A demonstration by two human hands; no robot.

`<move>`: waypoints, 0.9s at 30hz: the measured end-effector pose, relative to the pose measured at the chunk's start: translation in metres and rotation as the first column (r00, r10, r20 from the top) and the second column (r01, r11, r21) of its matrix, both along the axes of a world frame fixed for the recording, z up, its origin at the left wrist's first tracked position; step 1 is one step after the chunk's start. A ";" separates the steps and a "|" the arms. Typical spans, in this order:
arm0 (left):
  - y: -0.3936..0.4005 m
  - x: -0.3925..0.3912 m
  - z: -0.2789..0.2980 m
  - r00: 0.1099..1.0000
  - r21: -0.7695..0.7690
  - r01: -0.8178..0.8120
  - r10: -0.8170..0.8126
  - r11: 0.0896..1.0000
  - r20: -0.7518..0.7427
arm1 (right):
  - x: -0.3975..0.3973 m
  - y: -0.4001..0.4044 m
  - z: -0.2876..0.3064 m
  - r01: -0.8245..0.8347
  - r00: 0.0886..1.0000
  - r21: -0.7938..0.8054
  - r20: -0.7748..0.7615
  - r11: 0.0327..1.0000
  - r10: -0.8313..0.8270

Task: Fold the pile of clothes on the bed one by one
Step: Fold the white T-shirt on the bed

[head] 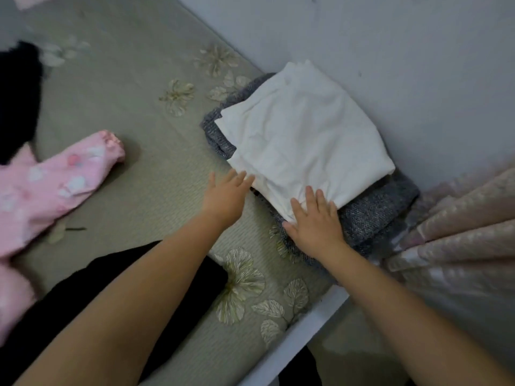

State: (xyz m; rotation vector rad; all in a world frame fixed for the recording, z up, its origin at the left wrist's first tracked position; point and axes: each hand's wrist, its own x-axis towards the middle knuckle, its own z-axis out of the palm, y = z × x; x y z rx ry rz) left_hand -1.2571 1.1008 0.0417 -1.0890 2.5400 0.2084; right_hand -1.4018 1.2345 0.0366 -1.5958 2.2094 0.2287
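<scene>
We count two folded garments stacked at the wall-side corner of the bed [133,112]: one white garment [303,140] lying on one grey knit [379,210]. Our right hand [315,221] rests flat on the white garment's near edge, fingers straight and spread, gripping nothing. Our left hand [225,193] hovers just left of the stack, fingers extended, tips at the white edge. Far left of the stack lie one pink printed garment [47,188] and one black garment [16,98], both unfolded. We read no labels or writing anywhere.
</scene>
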 end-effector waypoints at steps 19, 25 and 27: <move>0.258 0.483 0.322 0.346 -0.363 -0.901 0.900 0.240 -0.264 | 0.501 0.014 0.310 -0.898 0.152 -0.440 -0.254 0.026 0.955; 0.439 0.637 0.338 0.032 -0.419 -0.901 0.948 -0.109 -0.317 | 0.696 0.155 0.333 -0.837 -0.076 -0.498 -0.304 -0.226 0.950; 0.496 0.677 0.339 -0.071 -0.414 -0.882 0.931 -0.226 -0.358 | 0.752 0.205 0.331 -0.822 -0.132 -0.505 -0.280 -0.263 0.951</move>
